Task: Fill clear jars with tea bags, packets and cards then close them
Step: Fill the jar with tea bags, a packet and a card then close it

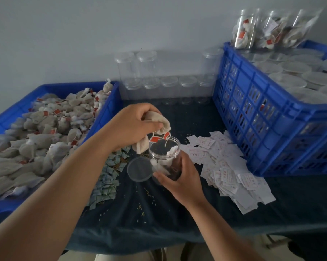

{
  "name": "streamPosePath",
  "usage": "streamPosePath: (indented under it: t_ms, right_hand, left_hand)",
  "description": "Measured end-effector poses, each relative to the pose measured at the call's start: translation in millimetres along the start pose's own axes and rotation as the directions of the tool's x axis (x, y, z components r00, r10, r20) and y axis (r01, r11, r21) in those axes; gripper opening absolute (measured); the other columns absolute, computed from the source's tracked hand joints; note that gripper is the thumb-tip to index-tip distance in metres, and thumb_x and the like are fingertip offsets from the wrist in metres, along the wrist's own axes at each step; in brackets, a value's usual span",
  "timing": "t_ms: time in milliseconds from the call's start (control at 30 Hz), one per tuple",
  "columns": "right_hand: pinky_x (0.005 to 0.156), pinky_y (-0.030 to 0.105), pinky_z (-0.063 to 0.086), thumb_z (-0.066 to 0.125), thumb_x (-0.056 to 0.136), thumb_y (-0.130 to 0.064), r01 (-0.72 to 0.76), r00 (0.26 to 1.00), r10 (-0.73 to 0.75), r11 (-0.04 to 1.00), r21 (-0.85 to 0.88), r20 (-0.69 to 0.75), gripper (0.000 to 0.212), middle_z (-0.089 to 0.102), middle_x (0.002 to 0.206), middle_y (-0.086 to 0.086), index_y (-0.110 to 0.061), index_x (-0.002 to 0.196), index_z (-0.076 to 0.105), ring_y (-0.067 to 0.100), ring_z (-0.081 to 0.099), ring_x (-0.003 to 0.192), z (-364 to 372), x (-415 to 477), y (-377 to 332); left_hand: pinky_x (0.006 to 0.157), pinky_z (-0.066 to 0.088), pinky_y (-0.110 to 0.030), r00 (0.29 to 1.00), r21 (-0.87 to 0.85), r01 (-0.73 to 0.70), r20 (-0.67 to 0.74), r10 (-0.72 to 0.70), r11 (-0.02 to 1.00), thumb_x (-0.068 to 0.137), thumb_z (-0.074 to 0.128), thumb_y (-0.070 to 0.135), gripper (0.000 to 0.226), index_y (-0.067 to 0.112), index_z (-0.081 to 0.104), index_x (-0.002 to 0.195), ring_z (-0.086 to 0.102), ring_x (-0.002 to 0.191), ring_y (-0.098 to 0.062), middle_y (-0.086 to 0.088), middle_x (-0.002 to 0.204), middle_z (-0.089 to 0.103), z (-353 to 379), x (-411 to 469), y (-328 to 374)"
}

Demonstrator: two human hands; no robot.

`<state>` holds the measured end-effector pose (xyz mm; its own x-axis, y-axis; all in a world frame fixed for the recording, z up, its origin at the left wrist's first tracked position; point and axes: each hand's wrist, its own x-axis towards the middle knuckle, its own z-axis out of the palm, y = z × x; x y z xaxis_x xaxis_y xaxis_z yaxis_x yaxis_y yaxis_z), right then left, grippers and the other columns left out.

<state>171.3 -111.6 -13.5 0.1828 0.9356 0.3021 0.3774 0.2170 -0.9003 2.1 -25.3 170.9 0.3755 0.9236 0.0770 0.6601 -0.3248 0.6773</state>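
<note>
Plastic, clear and lidless, the jar [164,153] is clasped by the right grip [181,178], whose fingers wrap its lower half and hide much of what lies inside. Through the wall a few tea bags and a white card show dimly.

Just above and left of it, the left grip [136,125] is closed round a bunch of tea bags [160,123]. Their red tags [155,139] dangle on strings over the jar's mouth. Its fingertips are tucked behind the bags.

A lid [139,170] lies on the table [159,213], touching the right grip's fingertips.

Left of the left grip, a blue tray [104,115] heaped with tea bags runs off the picture's edge. Small packets [110,178] lie partly under that forearm.

Right of the right grip spread white cards [226,166], their print too small to read. Beyond them, a blue crate [253,110] is cut off at the edge, its contents blurred behind the lattice.

Empty jars [168,89] stand beyond both grips, hard to separate.
</note>
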Motion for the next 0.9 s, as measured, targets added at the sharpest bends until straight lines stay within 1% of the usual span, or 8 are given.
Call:
streamPosePath:
  t_ms: [200,333,433,533,667,767,833,900]
  right_hand:
    - [0.074,0.017,0.056,0.087,0.072,-0.067,0.009,1.000,-0.009,1.000,0.010,-0.008,0.058,0.068,0.113,-0.022,-0.050,0.116,0.053,0.006,0.069,0.100,0.7,0.1,0.3]
    - [0.073,0.018,0.056,0.087,0.073,-0.065,0.020,1.000,-0.019,1.000,0.012,-0.017,0.056,0.068,0.111,-0.021,-0.049,0.114,0.054,0.008,0.069,0.097,0.5,-0.4,-0.4]
    - [0.074,0.024,0.058,0.088,0.073,-0.064,0.017,1.000,-0.016,1.000,0.020,-0.022,0.055,0.069,0.109,-0.018,-0.047,0.113,0.055,0.008,0.070,0.096,0.4,-0.9,-0.7]
    - [0.073,0.026,0.058,0.088,0.073,-0.063,0.011,1.000,-0.010,1.000,0.017,-0.024,0.053,0.070,0.106,-0.016,-0.042,0.110,0.055,0.010,0.070,0.094,0.1,-1.3,-0.7]
    - [0.076,0.020,0.057,0.089,0.073,-0.062,0.025,0.999,-0.025,1.000,0.014,-0.026,0.056,0.068,0.110,-0.019,-0.038,0.110,0.055,0.008,0.069,0.100,0.4,-1.4,-0.8]
    - [0.076,0.026,0.059,0.089,0.073,-0.061,0.028,0.999,-0.028,0.999,0.017,-0.026,0.057,0.069,0.109,-0.017,-0.036,0.111,0.055,0.010,0.069,0.099,0.4,-1.7,0.5]
    - [0.076,0.026,0.059,0.090,0.073,-0.060,0.033,0.999,-0.033,0.999,0.020,-0.023,0.057,0.068,0.109,-0.017,-0.035,0.110,0.055,0.010,0.069,0.100,0.1,-1.2,0.9]
    - [0.078,0.027,0.059,0.090,0.074,-0.060,0.036,0.999,-0.036,0.999,0.026,-0.023,0.057,0.068,0.110,-0.017,-0.034,0.111,0.056,0.010,0.069,0.102,0.1,-1.3,1.4]
  left_hand:
    - [0.088,0.064,-0.040,0.997,-0.089,0.002,-0.071,-0.009,0.996,0.088,0.083,0.050,0.024,0.043,0.073,0.110,0.076,0.090,-0.004,0.022,0.100,0.078,-17.2,-2.9,4.5]
    - [0.074,0.064,-0.031,0.992,-0.043,0.016,-0.121,-0.021,0.999,0.085,0.085,0.051,0.032,0.040,0.067,0.110,0.075,0.083,0.001,0.025,0.096,0.078,-16.4,-2.9,5.6]
    - [0.068,0.059,-0.025,0.998,0.010,0.031,-0.061,-0.031,0.999,0.086,0.085,0.049,0.030,0.039,0.066,0.107,0.075,0.078,0.003,0.023,0.093,0.078,-6.2,-2.6,4.6]
    - [0.069,0.054,-0.019,1.000,0.108,0.017,-0.020,-0.015,0.994,0.088,0.081,0.055,0.022,0.040,0.070,0.100,0.070,0.081,0.006,0.021,0.097,0.075,9.6,-2.6,1.6]
    - [0.050,0.047,-0.011,0.985,-0.014,0.017,-0.174,-0.019,1.000,0.097,0.065,0.063,0.031,0.035,0.074,0.089,0.069,0.063,0.003,0.019,0.079,0.075,16.4,-3.0,1.0]
    - [0.050,0.046,-0.013,0.944,-0.142,-0.045,-0.329,-0.004,0.989,0.099,0.063,0.064,0.040,0.029,0.072,0.080,0.063,0.051,-0.001,0.010,0.064,0.071,17.3,-2.7,1.2]
    - [0.053,0.048,-0.011,0.923,-0.162,-0.095,-0.385,0.026,0.982,0.097,0.069,0.061,0.036,0.029,0.071,0.081,0.063,0.055,0.001,0.013,0.064,0.071,20.1,-2.3,1.0]
    - [0.057,0.047,-0.008,0.924,-0.108,-0.130,-0.374,0.081,0.986,0.094,0.077,0.054,0.024,0.033,0.072,0.084,0.063,0.064,0.006,0.022,0.074,0.071,22.1,-1.5,-0.4]
